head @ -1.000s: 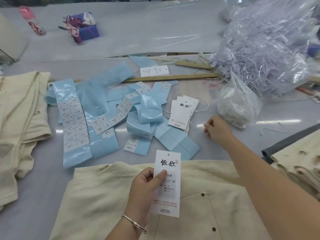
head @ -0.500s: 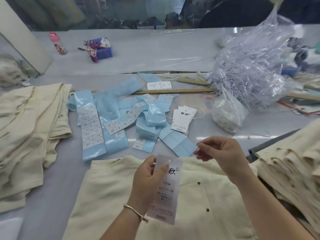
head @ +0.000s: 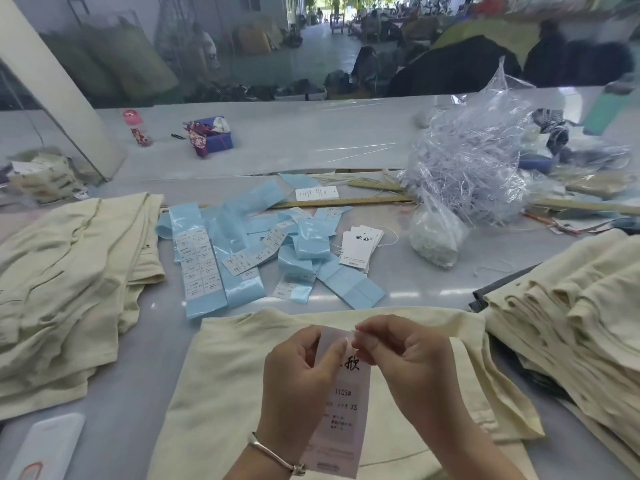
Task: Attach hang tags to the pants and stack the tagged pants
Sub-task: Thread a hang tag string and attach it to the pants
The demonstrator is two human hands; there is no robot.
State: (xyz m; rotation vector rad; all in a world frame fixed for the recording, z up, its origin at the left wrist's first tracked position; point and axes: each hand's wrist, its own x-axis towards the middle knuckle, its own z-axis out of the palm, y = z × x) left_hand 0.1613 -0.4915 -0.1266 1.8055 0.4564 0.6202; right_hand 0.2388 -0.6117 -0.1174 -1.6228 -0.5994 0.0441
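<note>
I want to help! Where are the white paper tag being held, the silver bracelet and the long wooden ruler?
white paper hang tag [head: 341, 415]: head view, printed middle.
silver bracelet [head: 273, 455]: head view, band on wrist.
long wooden ruler [head: 346, 202]: head view, mid-length.

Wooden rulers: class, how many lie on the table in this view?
2. One long wooden ruler lies behind the blue label strips; a second ruler lies angled just beyond it, its right end hidden by the plastic bag. More may be hidden there.

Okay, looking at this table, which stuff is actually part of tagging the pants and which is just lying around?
Job: hang tag held in left hand and right hand; pants underneath; spare tags; pants stack.
Lying about: blue label strips, wooden ruler, pink bottle, phone.
</note>
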